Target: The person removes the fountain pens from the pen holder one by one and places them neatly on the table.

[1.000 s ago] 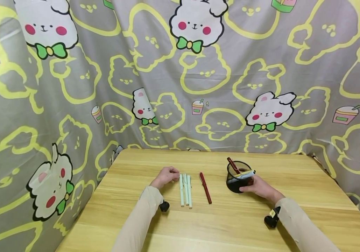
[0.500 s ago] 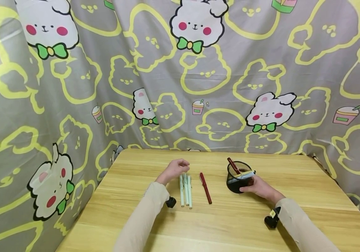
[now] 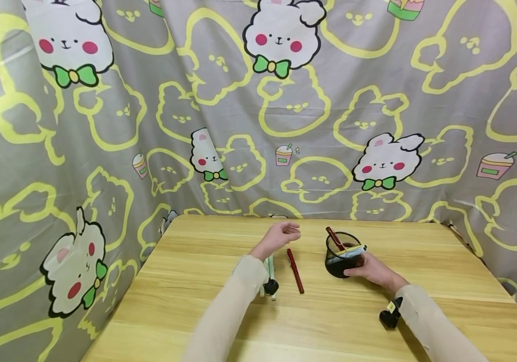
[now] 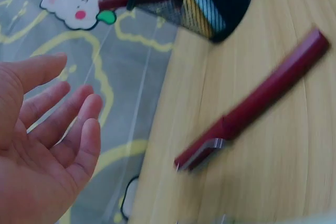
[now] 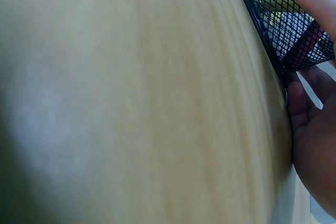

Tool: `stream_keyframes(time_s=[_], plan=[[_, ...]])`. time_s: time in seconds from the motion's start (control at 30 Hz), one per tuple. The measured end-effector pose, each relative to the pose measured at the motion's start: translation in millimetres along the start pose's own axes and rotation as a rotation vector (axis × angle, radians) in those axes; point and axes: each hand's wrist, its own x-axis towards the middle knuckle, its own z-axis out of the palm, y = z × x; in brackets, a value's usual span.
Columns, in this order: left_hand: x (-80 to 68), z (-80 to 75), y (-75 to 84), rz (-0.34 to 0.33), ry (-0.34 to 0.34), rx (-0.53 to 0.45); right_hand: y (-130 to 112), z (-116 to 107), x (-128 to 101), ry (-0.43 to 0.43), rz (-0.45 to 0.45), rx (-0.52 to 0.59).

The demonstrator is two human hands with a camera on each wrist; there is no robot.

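Note:
My left hand hovers above the table with relaxed fingers and holds nothing. Just below and to the right of it lies a dark red pen, whose clip shows clearly in the left wrist view. Several pale green pens lie side by side beneath the left wrist, partly hidden by the sleeve and wrist camera. My right hand grips a black mesh pen holder from its right side, thumb and fingers around it. Out of the holder stick a red pen and light blue and yellow pens.
The wooden table reaches back to a grey curtain printed with cartoon animals. The curtain also runs along the left side. A black camera is strapped to the right wrist.
My left hand has moved right, from beside the pale green pens, across them, to near the lone red pen. The right hand and the pen holder have stayed put.

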Motion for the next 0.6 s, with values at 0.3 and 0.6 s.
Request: stream_keyframes(time_s=[0.3, 0.6], plan=[[17.0, 39.2, 9.1, 0.026, 0.066, -0.102, 0, 0, -2, 0.001, 0.004, -0.007], [35.3, 72.0, 13.1, 0.028, 0.079, -0.167, -2, 0, -1, 0.011, -0.007, -0.023]])
